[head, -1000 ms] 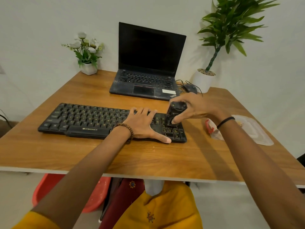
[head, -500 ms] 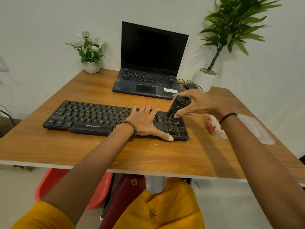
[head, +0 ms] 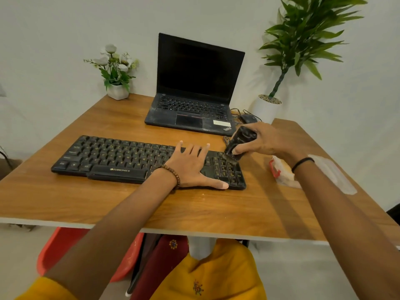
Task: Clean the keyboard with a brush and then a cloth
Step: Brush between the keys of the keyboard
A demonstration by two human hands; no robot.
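Note:
A black keyboard (head: 112, 158) lies across the wooden desk (head: 194, 208). My left hand (head: 190, 167) rests flat on its right-middle part, fingers spread, thumb along the front edge. My right hand (head: 266, 140) grips a black brush (head: 239, 141) with a stubby handle. The brush is tilted, and its bristles touch the top of the number pad at the keyboard's right end. A pale cloth (head: 283, 173) with a red piece on it lies on the desk to the right of the keyboard, partly behind my right forearm.
An open black laptop (head: 194, 92) stands behind the keyboard, with a mouse (head: 247, 118) and cable beside it. A white flower pot (head: 118, 90) sits back left, and a tall potted plant (head: 268, 107) back right. A clear plastic lid (head: 333, 175) lies near the right edge.
My right hand has shifted the brush up and back to the top of the number pad and lowered its bristles onto the keys. The left hand stays put.

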